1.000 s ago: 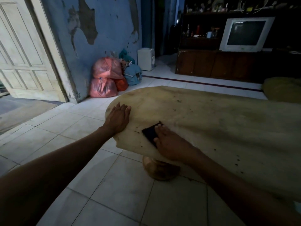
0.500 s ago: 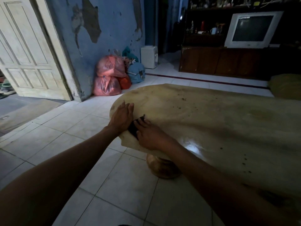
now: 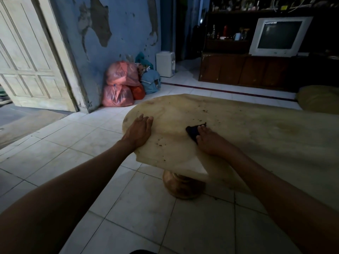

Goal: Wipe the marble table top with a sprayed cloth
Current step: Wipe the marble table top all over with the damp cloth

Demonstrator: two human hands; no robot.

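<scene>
A beige marble table top [image 3: 238, 125] with dark specks fills the middle and right of the head view. My right hand [image 3: 211, 142] presses flat on a small dark cloth [image 3: 193, 132] near the table's left end; part of the cloth sticks out past the fingertips. My left hand [image 3: 140, 130] lies flat on the table's left edge, fingers together, holding nothing. Dark crumbs lie between the two hands and beyond the cloth.
The table stands on a round wooden pedestal [image 3: 181, 186] over a white tiled floor. Red and blue plastic bags [image 3: 122, 83] are piled against the peeling blue wall. A dark cabinet [image 3: 244, 70] with a grey television [image 3: 278, 36] stands at the back. A yellow cushion [image 3: 319, 101] sits far right.
My right hand slid the cloth to the right, away from my left hand, after having brought it up against that hand. My left hand stayed on the table edge.
</scene>
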